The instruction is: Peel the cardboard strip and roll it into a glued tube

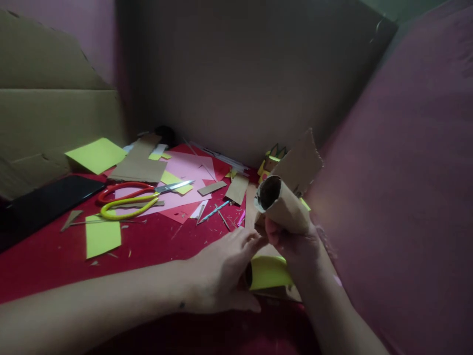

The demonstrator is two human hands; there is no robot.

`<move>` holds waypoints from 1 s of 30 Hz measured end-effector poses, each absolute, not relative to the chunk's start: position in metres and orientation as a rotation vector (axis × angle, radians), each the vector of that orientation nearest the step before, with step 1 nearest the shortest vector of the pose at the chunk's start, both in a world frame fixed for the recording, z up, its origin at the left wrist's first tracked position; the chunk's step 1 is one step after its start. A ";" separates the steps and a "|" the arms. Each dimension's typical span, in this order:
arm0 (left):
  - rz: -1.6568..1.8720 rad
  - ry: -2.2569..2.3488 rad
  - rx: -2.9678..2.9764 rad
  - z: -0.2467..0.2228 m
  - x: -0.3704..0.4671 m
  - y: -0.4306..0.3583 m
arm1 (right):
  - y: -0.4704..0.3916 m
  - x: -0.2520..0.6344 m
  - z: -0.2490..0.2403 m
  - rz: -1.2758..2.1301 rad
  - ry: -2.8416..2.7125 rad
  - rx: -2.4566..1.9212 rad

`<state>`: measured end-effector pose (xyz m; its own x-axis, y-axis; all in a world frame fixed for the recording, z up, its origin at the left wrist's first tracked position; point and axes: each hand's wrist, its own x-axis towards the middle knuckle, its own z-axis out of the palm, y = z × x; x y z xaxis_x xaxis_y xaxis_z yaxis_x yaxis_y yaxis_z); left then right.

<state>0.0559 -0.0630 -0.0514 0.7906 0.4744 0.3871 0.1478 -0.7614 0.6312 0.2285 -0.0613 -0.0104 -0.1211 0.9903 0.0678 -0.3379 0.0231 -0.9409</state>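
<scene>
Grey panel [240,74] at back, pink wall [406,197] on the right. Below them, red surface [148,256]; large creased cardboard sheet [55,121] upright at its left edge. Black flat object [55,204] in front of that sheet.

Left hand [218,273]: reaches in from the left, fingertips close by the right hand, thumb spread lower down, at the dark open end of a yellow-covered tube [269,272]. Whether it grips that tube: cannot tell. Right hand [297,246]: grasping the cardboard tube [293,209], fingers closed around its lower side.

Cardboard tube: plain brown, held raised over the right part of the surface, above the yellow-covered tube. Tilted, open end toward upper left; interior dark, rim uneven with a paler torn-looking edge. Outer side matte and uncoloured. Upright cardboard piece [305,160] just behind it, top edge ragged.

Mid-size items: pink paper [185,167] over red paper, yellow sheet [96,155] to the left, scissors [158,190] with one red and one yellow handle, blades partly over the pink paper. Small figure [271,165] with green-edged points behind the tube.

Smallest: blue striped stick [213,212], thin offcuts scattered around it
</scene>
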 end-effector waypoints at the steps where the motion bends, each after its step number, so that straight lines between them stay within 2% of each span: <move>1: 0.739 0.458 2.420 -0.054 0.066 -0.065 | -0.061 0.228 -0.010 1.397 -1.068 -0.846; 6: 0.637 0.639 2.416 -0.051 0.088 -0.070 | -0.060 0.232 -0.006 1.372 -1.134 -0.820; 7: 0.673 0.644 2.387 -0.047 0.081 -0.068 | -0.059 0.235 -0.006 1.368 -1.165 -0.821; 11: 0.432 0.637 2.094 -0.019 0.027 -0.046 | -0.054 0.243 -0.009 1.362 -1.228 -0.891; 17: 0.477 0.718 2.077 0.010 -0.019 -0.026 | -0.043 0.239 -0.030 1.378 -1.105 -0.895; 24: 0.637 0.570 1.756 -0.005 0.004 -0.044 | -0.050 0.222 -0.041 1.426 -1.034 -0.896; 30: 0.839 0.569 1.795 -0.003 0.009 -0.054 | -0.055 0.217 -0.039 1.609 -0.962 -0.860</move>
